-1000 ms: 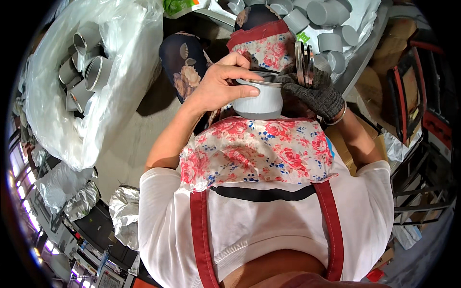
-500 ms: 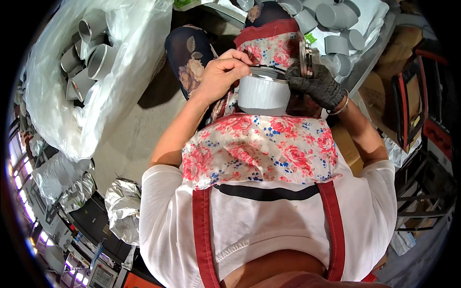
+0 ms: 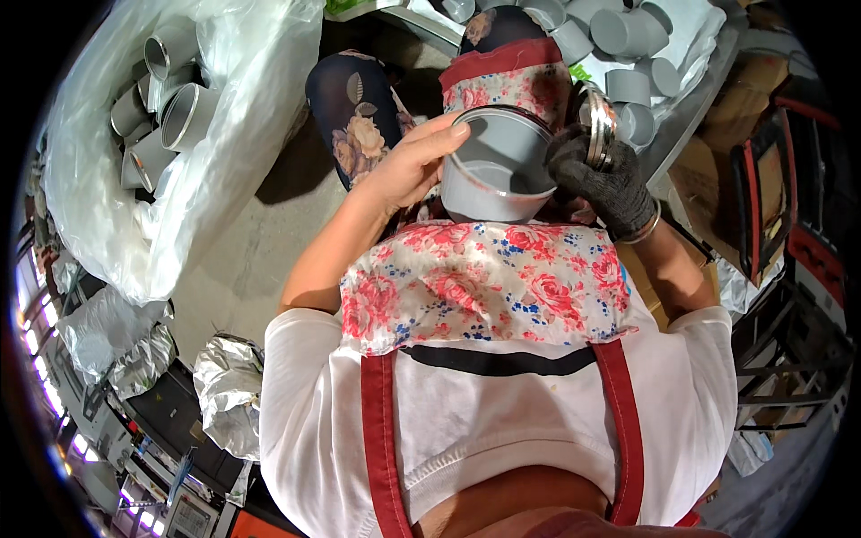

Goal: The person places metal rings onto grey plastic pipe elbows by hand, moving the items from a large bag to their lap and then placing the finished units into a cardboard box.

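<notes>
A grey plastic cup point(image 3: 498, 190) is held over my lap, its mouth tilted up so that the hollow inside shows. A dark, shiny edge runs along the far part of its rim. My bare left hand point(image 3: 414, 163) grips the cup's left side, thumb on the rim. My right hand point(image 3: 610, 184), in a dark knit glove, is closed round several shiny metal rings point(image 3: 598, 125) stacked together. Its fingers also touch or nearly touch the cup's right side; the exact contact is hidden.
On the left, a large clear plastic bag point(image 3: 233, 161) contains several grey cups with metal rims point(image 3: 188, 117). At the upper right, a metal-edged tray point(image 3: 686, 130) bears more grey cups point(image 3: 628, 31). Cardboard point(image 3: 708, 166) and a red-and-black frame point(image 3: 762, 188) stand at the right.
The cup has tipped so its open mouth now faces me. My left hand has shifted from the rim to its side. The rings in my right hand have turned and moved slightly right.
</notes>
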The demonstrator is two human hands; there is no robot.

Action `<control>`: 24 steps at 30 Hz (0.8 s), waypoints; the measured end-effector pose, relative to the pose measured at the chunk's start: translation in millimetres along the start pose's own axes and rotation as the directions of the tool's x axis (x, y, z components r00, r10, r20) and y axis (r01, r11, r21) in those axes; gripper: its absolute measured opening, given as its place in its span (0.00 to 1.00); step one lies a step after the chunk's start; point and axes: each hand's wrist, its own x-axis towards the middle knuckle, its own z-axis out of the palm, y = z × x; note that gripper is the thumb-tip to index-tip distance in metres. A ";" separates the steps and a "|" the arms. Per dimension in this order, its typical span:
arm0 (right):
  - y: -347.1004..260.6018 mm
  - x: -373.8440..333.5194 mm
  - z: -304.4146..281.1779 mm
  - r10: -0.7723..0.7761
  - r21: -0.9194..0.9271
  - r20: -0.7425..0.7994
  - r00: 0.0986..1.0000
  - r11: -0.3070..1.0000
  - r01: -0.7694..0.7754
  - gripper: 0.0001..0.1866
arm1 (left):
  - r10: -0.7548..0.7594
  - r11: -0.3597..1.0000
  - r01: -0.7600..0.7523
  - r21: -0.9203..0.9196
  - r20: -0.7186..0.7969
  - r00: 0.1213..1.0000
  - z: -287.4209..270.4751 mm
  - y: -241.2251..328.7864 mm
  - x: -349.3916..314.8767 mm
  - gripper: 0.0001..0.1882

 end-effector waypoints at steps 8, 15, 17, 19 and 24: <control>16.0 9.9 16.7 -0.148 -0.060 -0.083 0.986 0.988 0.143 0.17 | 0.039 0.999 -0.042 -0.013 -0.216 0.976 33.0 13.1 -7.3 0.08; 5.9 9.2 13.6 -0.589 -0.748 0.290 0.754 0.353 0.563 0.16 | 0.024 0.995 0.006 0.103 -0.283 0.959 55.3 22.0 -13.9 0.08; 4.0 15.7 15.6 -0.559 -0.616 0.233 0.796 0.549 0.565 0.16 | 0.060 0.981 0.001 0.193 -0.314 0.948 55.4 25.1 -14.1 0.05; 4.9 25.1 6.4 -0.604 -0.667 0.102 0.790 0.548 0.505 0.14 | 0.262 0.927 -0.151 0.344 -0.301 0.917 52.2 34.4 -19.5 0.08; 35.4 73.8 -77.4 -0.745 -0.982 0.108 0.659 -0.184 -0.048 0.21 | 0.856 0.511 -0.349 0.785 -0.504 0.120 32.2 102.4 -91.7 0.16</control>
